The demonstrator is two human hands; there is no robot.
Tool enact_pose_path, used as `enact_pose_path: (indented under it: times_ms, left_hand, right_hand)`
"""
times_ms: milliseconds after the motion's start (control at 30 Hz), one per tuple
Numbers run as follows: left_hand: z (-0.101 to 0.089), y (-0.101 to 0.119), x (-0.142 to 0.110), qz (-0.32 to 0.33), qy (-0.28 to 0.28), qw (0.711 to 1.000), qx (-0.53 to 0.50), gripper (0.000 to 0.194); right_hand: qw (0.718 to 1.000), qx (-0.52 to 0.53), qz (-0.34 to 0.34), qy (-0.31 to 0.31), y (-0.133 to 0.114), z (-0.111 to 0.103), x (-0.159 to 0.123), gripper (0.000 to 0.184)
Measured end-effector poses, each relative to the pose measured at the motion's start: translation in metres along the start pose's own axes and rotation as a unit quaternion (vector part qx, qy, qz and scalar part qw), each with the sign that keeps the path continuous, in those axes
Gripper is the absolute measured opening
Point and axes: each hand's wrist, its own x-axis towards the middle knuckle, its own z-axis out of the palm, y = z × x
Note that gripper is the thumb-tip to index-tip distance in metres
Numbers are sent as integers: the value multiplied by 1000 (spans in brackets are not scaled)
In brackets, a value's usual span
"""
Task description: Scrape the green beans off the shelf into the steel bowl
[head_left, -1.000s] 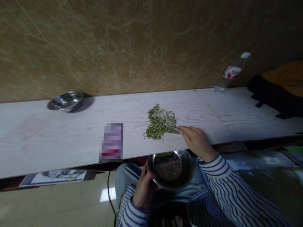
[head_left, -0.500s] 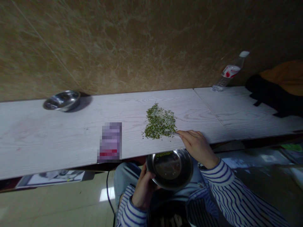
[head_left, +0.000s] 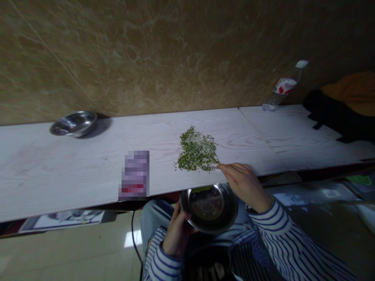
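Note:
My left hand [head_left: 179, 230] grips the left side of a metal bowl [head_left: 228, 220], thumb over the rim. The bowl is tilted above my lap, just below the table's front edge, with some green mung beans [head_left: 202, 189] at its far side. My right hand [head_left: 241, 182] is closed at the table edge, pinching a thin, spoon-like metal tool [head_left: 216, 168]. The tool's far end lies low among the near right part of a spread of mung beans [head_left: 195, 150] on the table; its exact shape is hard to make out.
A second metal bowl [head_left: 74, 124] stands at the back left of the whitish table [head_left: 88, 168]. A blurred-out purple item [head_left: 134, 175] lies by the front edge. At the back right are a plastic bottle [head_left: 283, 88] and a black and orange bag [head_left: 340, 103]. A marbled wall rises behind.
My right hand has shifted slightly down, and the tool's end with it, drawing a few beans nearer the front edge. The left hand and bowl hold nearly still.

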Motion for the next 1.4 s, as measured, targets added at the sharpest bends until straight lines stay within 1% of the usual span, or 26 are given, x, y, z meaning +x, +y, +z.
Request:
enact_pose_path:
  times_ms: [100, 300, 500, 667, 733, 900, 1100, 1267, 1400]
  left_hand:
    - [1, -1, 0, -1, 9, 1000, 3, 62]
    - [3, -3, 0, 3, 8, 1000, 11, 63]
    - [3, -4, 0, 3, -1, 1000, 13, 64]
    - [5, -4, -1, 3, -4, 1000, 12, 63]
    - [6, -5, -1, 2, 1, 1000, 14, 62]
    - [5, -6, -1, 1, 9, 1000, 26, 61]
    - [2, -7, 0, 6, 16, 1000, 18, 63]
    - [3, -6, -2, 7, 5, 1000, 15, 63]
    - [3, -6, -4, 5, 13, 1000, 12, 64]
  right_hand:
    - [1000, 10, -1, 0, 2, -3, -6, 28]
    - [999, -25, 34, 13, 11, -3, -11, 28]
    - [1000, -1, 27, 3, 9, -3, -17, 26]
    - [998, -14, 45, 29, 15, -4, -23, 27]
    - [998, -21, 48, 29, 16, -4, -24, 27]
    - [999, -13, 36, 4, 12, -6, -27, 26]
    - [998, -35, 51, 32, 19, -6, -24, 26]
    - [999, -32, 42, 11, 19, -3, -22, 25]
    - [999, -18, 32, 9, 15, -4, -28, 25]
